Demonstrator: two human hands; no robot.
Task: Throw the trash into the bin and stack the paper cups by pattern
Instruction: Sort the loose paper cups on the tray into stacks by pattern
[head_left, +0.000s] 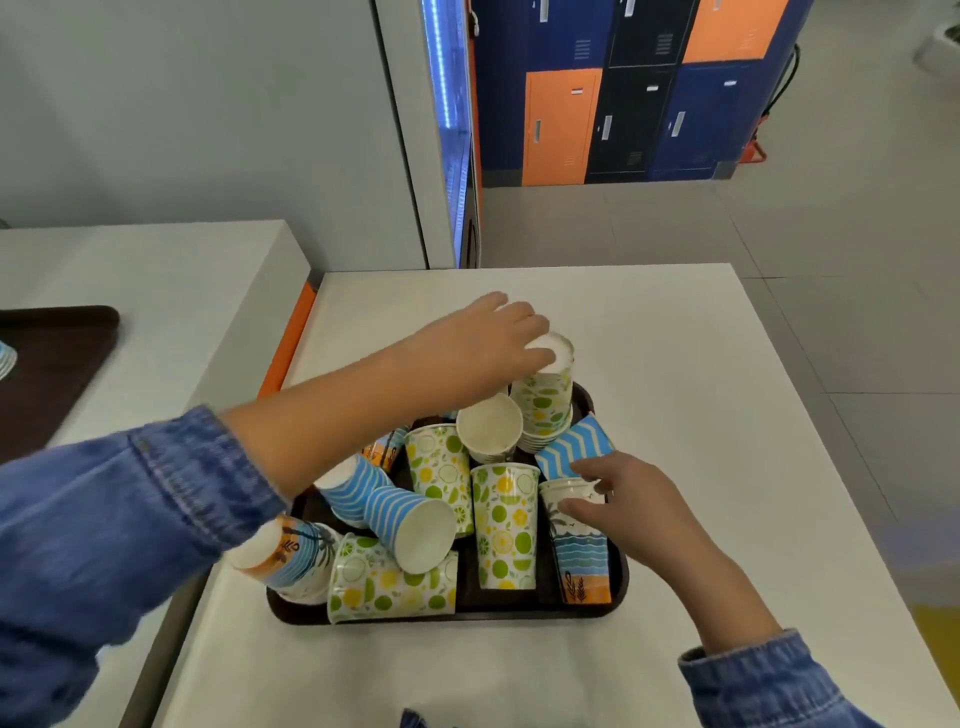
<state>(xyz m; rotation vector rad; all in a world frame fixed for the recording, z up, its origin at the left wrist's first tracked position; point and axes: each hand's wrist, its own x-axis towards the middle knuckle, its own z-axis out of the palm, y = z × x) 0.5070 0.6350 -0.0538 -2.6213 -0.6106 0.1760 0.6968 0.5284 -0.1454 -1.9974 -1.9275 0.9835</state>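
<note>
My left hand (488, 338) grips the upturned lime cup stack (543, 405) at the far edge of the tray (519, 613). My right hand (623, 499) pinches the rim of the beach cup (579, 561).

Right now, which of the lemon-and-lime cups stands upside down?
The lemon-and-lime cup at the tray's back right corner, gripped by the left hand. Its white base faces up; the others stand mouth up or lie sideways.
</note>
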